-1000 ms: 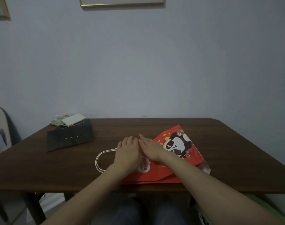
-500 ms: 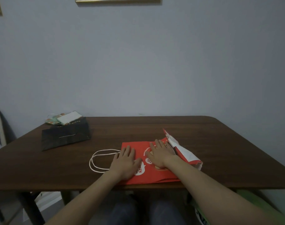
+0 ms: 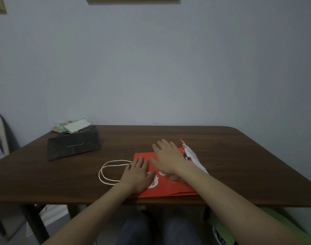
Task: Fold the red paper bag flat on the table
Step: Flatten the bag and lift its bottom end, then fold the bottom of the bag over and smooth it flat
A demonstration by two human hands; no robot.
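The red paper bag [image 3: 170, 187] lies flat near the front edge of the brown table [image 3: 239, 156], its white cord handles [image 3: 110, 171] looping out to the left. At the bag's right end its white bottom flap [image 3: 192, 157] stands up at a tilt. My left hand [image 3: 137, 175] rests palm down on the bag's left part, fingers spread. My right hand [image 3: 168, 158] is spread flat over the bag's far middle, next to the raised flap; it may be slightly lifted. Neither hand grips anything.
A flat black bag [image 3: 73, 145] lies at the table's back left, with a small pale patterned bag or card [image 3: 73, 126] behind it. A chair back [image 3: 0, 131] stands at the far left. A green bag [image 3: 257, 225] sits below the table's right front edge.
The raised panda side of the bag has been pressed down flat. My right hand has slid away from me toward the bag's far edge, and my left hand stays on the left part.
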